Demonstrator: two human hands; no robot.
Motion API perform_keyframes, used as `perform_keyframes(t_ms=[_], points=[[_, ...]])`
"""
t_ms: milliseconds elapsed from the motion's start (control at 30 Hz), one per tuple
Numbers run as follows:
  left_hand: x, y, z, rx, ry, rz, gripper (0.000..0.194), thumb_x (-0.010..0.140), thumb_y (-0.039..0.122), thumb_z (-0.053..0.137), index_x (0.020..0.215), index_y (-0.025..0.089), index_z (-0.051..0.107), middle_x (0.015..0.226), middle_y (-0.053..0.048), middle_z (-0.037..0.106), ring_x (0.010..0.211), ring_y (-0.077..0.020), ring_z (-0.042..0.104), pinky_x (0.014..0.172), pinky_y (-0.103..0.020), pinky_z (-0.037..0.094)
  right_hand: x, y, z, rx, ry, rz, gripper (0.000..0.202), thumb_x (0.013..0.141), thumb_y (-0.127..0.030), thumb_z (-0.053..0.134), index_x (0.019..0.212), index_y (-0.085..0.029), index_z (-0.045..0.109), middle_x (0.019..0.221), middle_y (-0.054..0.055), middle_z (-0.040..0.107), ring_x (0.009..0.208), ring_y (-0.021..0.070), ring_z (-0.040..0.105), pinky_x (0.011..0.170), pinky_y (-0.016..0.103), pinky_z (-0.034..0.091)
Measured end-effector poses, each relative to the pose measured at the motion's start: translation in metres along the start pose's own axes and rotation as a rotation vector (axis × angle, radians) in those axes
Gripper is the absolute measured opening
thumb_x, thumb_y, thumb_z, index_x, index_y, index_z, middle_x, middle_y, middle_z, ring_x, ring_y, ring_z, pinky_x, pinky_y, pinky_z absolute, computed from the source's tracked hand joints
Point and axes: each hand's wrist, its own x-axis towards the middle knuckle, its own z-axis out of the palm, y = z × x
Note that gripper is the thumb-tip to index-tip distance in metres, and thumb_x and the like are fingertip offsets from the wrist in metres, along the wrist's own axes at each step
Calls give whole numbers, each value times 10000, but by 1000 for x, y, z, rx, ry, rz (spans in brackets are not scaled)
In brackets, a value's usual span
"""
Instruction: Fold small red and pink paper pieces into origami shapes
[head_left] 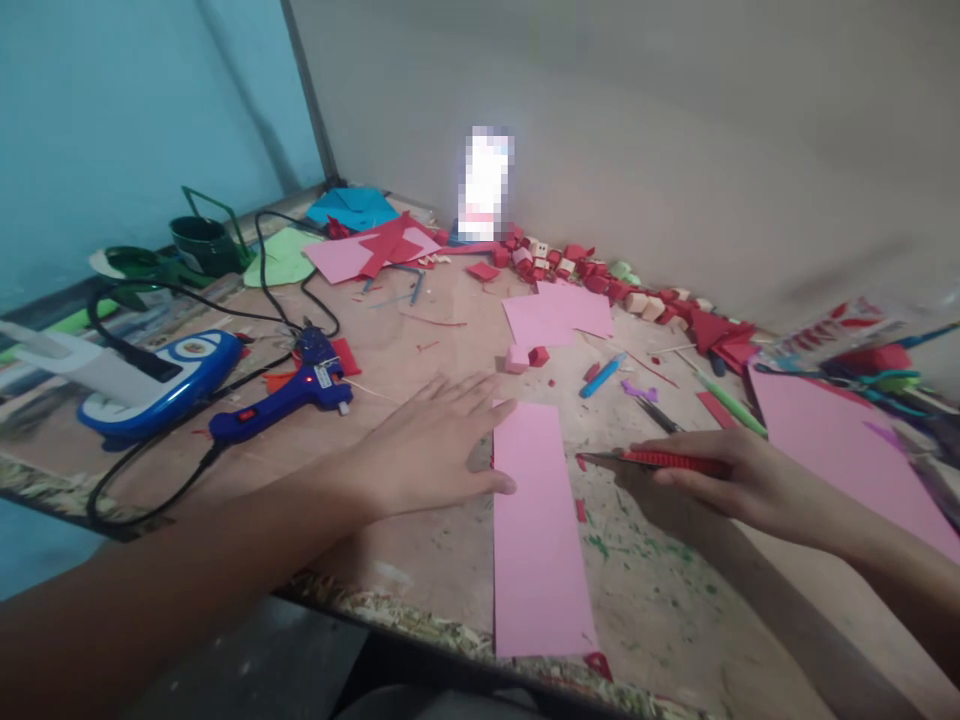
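A long pink paper strip [536, 540] lies lengthwise on the wooden table, its near end close to the front edge. My left hand [435, 440] is spread flat beside it, with the thumb and a fingertip resting over its left edge. In my right hand [739, 480] is a red utility knife [660, 459], gripped by its ridged handle. Its thin blade points left, just right of the strip and apart from it. Beyond the strip sit a pink paper cube [517, 359] and a small red one [538, 356].
A blue glue gun [277, 400] and a blue-white power strip [172, 380] with looping cables lie at left. Red and cream paper cubes [577, 265] line the wall, near a lit, blurred screen [486, 185]. A larger pink sheet [840, 455] and a blue crayon-like stick [602, 376] lie at right.
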Motion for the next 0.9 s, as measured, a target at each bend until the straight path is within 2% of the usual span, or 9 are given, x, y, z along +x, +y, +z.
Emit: perform_keyframes(t_ms=[133, 233, 333, 467, 567, 633, 733, 800, 900], points=[[0, 0, 1, -8, 9, 1, 890, 878, 743, 559, 1596, 247, 380, 1709, -143, 218, 1589, -328, 205, 1269, -571, 151, -14, 14, -5, 59, 20, 142, 485, 947, -594, 593, 1203, -228, 782, 588, 26, 657, 499, 193, 572, 455, 304, 443], [2, -3, 2, -17, 11, -16, 931, 840, 796, 557, 1594, 278, 383, 1709, -147, 208, 1586, -358, 201, 1255, -629, 112, -23, 30, -9, -13, 191, 183, 430, 929, -594, 612, 1139, -269, 799, 737, 64, 753, 628, 270, 681, 530, 352, 507], [2, -3, -1, -12, 8, -20, 956, 801, 829, 574, 1578, 297, 413, 1711, -152, 184, 1580, -382, 206, 1238, -672, 88, -32, 48, -12, -96, 313, 273, 441, 953, -592, 565, 1180, -278, 776, 595, 66, 701, 445, 268, 618, 437, 365, 440], [2, 5, -9, -32, 21, 21, 934, 854, 780, 559, 1585, 218, 404, 1710, -174, 161, 1587, -363, 190, 1252, -624, 153, -42, 66, -15, -329, 470, 154, 332, 972, -476, 574, 1149, -289, 783, 735, 106, 764, 597, 324, 715, 510, 358, 478], [5, 14, -13, -43, 43, 145, 894, 944, 668, 530, 1623, 136, 296, 1710, -179, 147, 1598, -292, 176, 1276, -487, 213, -48, 69, -15, -475, 497, 119, 314, 1001, -425, 534, 1161, -295, 771, 795, 103, 775, 653, 319, 731, 552, 339, 497], [9, 19, -12, -18, 9, 210, 890, 954, 648, 527, 1626, 119, 281, 1706, -172, 182, 1598, -276, 178, 1283, -444, 209, -51, 69, -14, -536, 495, 140, 336, 1005, -430, 526, 1177, -266, 764, 855, 123, 772, 683, 321, 726, 561, 339, 487], [14, 23, -6, 11, -103, 192, 948, 932, 726, 478, 1628, 116, 275, 1695, -165, 239, 1592, -293, 203, 1285, -466, 194, -53, 69, -10, -569, 512, 173, 375, 997, -471, 525, 1147, -233, 774, 840, 131, 731, 640, 291, 682, 535, 330, 428], [15, 24, -4, 27, -148, 162, 1078, 862, 815, 489, 1639, 112, 234, 1696, -173, 224, 1591, -329, 188, 1285, -521, 165, -55, 73, -9, -548, 534, 177, 383, 994, -485, 526, 1133, -235, 780, 802, 117, 698, 602, 259, 640, 534, 323, 393], [15, 26, -5, 32, -173, 149, 1229, 762, 881, 545, 1652, 121, 167, 1702, -189, 152, 1595, -356, 147, 1280, -568, 135, -60, 80, -11, -365, 577, 103, 328, 955, -461, 600, 1061, -219, 795, 743, 106, 656, 559, 227, 580, 522, 321, 343]])
